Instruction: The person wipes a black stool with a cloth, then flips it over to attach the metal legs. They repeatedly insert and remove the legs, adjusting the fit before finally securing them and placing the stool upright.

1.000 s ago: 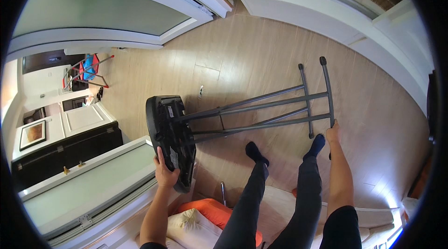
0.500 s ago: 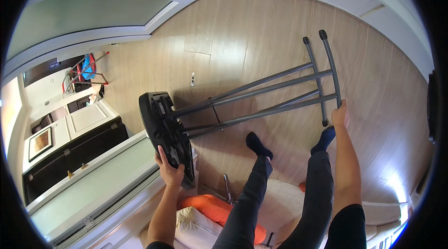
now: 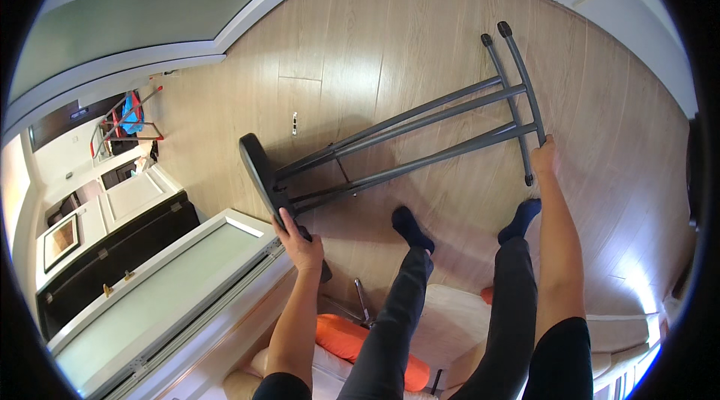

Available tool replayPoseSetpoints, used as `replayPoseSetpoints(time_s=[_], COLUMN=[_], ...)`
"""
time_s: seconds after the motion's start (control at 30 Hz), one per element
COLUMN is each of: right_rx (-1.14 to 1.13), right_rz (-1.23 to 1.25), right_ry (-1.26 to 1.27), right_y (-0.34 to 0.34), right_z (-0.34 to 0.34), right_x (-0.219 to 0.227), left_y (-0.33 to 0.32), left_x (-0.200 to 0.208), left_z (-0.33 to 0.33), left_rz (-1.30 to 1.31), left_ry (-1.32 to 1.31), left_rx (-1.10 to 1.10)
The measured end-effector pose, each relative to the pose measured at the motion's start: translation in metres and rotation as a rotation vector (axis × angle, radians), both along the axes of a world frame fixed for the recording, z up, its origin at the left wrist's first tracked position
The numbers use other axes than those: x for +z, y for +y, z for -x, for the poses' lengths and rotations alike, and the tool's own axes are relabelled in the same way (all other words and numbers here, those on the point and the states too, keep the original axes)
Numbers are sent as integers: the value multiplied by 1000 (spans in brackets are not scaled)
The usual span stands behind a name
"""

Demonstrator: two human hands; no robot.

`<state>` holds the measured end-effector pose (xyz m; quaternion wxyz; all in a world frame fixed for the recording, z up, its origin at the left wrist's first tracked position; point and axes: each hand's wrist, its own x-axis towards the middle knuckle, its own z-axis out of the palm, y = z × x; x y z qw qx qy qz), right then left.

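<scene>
While left hand (image 3: 301, 249) holds black top (image 3: 259, 172), right hand (image 3: 544, 155) grips crossbar (image 3: 533, 106)

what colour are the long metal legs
The legs are dark grey, seen best in the head view.

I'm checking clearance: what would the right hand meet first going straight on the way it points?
The dark grey tubular metal foot bar that the right hand grips; past it, apparently the pale wood-plank floor, though depth is unclear.
</scene>
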<state>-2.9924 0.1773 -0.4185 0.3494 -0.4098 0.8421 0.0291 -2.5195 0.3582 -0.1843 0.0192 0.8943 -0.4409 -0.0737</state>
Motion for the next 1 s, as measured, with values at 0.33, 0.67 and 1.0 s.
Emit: replayPoseSetpoints(time_s=[0.33, 0.67, 1.0], right_rx=[40, 70, 1002], right_rz=[50, 85, 328], right_ry=[136, 257, -280], right_y=[-3, 4, -47], right_z=[5, 25, -293], right_x=[-14, -29, 83], left_y=[-12, -21, 81], left_x=[-113, -125, -100], left_z=[23, 20, -64], left_rz=[-181, -87, 332], left_ry=[-167, 70, 794], left_rx=[48, 52, 2111])
